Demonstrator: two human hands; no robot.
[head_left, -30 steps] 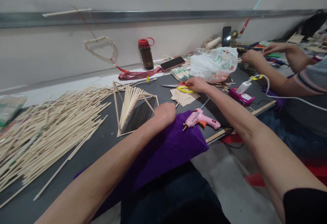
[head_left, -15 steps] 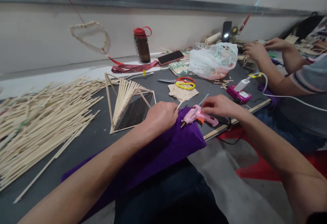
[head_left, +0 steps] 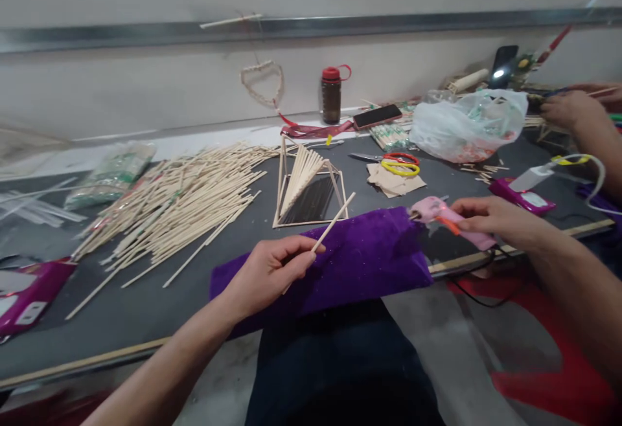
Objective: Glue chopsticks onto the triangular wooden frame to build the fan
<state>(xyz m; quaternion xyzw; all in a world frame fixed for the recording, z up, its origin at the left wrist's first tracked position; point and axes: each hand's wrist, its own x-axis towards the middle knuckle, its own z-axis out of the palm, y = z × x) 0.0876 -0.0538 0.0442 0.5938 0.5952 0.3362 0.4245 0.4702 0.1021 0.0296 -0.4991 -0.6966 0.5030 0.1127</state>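
Note:
A thin wooden stick [head_left: 334, 220] is pinched between thumb and fingers of my left hand [head_left: 272, 270], slanting up to the right above a purple cloth [head_left: 369, 251]. My right hand [head_left: 490, 219] is wrapped round the handle of a pink glue gun [head_left: 430, 209] with an orange trigger; its nozzle points left over the cloth's right end. Behind the cloth stands an open frame of glued sticks [head_left: 306, 186], with a fan of sticks slanting inside it. To the left lies a large loose pile of wooden sticks [head_left: 194, 199].
Scissors [head_left: 401, 164] lie on brown cardboard pieces [head_left: 396, 183]. Farther back are a bottle [head_left: 331, 99], a phone [head_left: 377, 116] and a white plastic bag [head_left: 466, 125]. Magenta power strips [head_left: 525, 198] sit at both sides. A co-worker's hand [head_left: 576, 112] is at far right.
My right hand has taken hold of the glue gun and lifted it. My left hand, still with the stick, has come away from the frame, leftward and nearer me. The view has swung left.

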